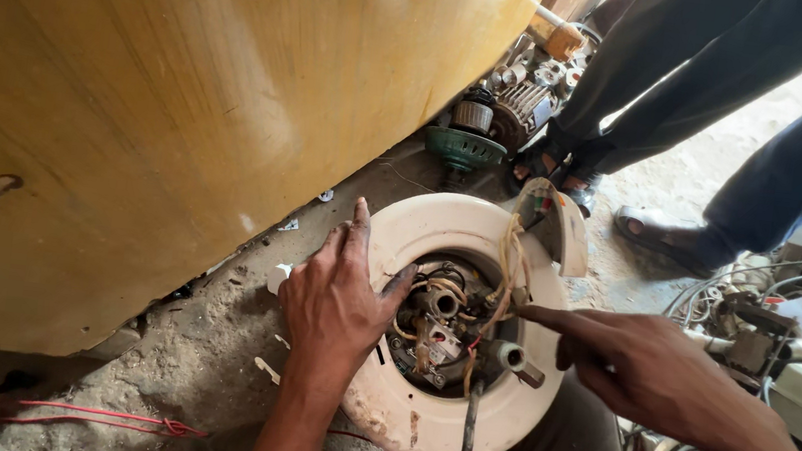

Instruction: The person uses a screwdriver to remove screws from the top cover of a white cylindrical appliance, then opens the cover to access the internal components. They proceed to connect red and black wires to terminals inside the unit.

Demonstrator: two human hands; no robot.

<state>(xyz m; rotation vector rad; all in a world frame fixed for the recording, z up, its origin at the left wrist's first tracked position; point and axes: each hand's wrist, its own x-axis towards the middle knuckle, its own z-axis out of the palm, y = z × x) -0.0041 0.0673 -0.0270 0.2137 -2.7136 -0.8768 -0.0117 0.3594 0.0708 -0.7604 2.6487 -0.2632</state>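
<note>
head view: round cream appliance base [420,414] lying on dusty ground, centre cavity open, exposing wires and terminals [445,326]. left hand [337,299] flat on base rim, fingers spread, gripping nothing. right hand [646,369] with index finger extended, pointing into cavity, other fingers curled, holding nothing. large yellow curved tank [163,108] at left. green motor part [465,147] behind. bystander's sandalled feet [657,235] beyond.
</note>
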